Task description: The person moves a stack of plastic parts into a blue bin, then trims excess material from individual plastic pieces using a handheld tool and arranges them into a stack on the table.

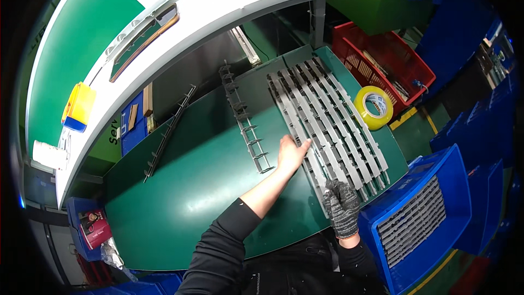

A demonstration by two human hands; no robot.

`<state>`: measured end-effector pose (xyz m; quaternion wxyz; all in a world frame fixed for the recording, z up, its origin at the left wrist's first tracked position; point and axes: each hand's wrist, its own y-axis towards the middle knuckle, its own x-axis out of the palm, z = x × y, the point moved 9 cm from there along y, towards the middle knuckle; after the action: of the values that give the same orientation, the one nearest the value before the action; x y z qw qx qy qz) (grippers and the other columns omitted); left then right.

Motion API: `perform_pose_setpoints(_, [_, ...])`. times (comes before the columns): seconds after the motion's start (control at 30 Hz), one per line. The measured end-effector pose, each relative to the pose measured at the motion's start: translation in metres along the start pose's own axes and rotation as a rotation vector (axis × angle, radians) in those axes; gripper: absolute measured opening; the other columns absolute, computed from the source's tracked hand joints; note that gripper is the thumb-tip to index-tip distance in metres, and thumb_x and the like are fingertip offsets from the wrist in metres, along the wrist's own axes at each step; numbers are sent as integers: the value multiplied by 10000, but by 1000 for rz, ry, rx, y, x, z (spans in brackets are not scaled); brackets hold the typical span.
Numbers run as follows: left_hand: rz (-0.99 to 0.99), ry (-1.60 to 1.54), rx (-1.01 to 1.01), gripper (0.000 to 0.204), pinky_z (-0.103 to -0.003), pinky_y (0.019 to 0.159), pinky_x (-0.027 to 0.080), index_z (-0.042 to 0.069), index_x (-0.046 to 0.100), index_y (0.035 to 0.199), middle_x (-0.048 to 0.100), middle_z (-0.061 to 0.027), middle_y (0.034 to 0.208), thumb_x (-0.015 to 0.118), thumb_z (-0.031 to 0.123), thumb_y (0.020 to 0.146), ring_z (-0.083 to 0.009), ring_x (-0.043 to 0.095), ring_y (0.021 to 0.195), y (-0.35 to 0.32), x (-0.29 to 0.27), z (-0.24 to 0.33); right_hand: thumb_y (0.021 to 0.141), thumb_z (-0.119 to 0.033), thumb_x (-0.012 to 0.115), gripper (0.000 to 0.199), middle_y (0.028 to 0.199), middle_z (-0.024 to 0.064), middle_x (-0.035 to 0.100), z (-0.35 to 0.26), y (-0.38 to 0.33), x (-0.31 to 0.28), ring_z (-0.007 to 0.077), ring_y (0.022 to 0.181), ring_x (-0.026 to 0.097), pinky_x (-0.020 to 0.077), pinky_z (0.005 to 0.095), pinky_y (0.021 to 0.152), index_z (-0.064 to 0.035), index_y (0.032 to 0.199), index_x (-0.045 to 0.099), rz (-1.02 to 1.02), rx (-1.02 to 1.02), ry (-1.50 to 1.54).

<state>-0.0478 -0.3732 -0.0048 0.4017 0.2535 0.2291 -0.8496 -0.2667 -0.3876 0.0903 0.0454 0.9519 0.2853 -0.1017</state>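
Both hands lie flat and open on the grey grille (327,125), bare left hand (291,153) at its left edge and gloved right hand (341,205) at its near end; it looks light, stiff and bendy, best held by its edges.

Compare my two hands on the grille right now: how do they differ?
The left hand is bare; the right hand wears a knitted grey glove. The left hand lies flat on the grey slatted grille's left edge; the right hand is on its near end, by the blue crate. Both touch the grille.

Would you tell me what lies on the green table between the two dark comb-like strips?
Nothing: in the head view, bare green table separates the thin strip from the clip strip.
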Motion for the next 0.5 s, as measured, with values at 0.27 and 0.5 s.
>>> perform_pose_setpoints(0.27, [-306,-142,126,659,-314,912,419,-52,391,1266,541,-222,1160,581,391,816,-268,541,1078,5,-70,-13,770,-74,624,184,783,146,631,3,-1,70,234,691,629,493,306,643,-2,939,614,-268,-85,-27])
perform_pose_setpoints(0.5, [444,239,35,494,-358,975,351,36,492,1200,473,-202,1238,629,267,785,-309,448,1165,89,-368,-261,790,-261,585,293,911,160,622,8,18,139,298,866,583,461,409,787,-53,995,611,-299,-233,-374])
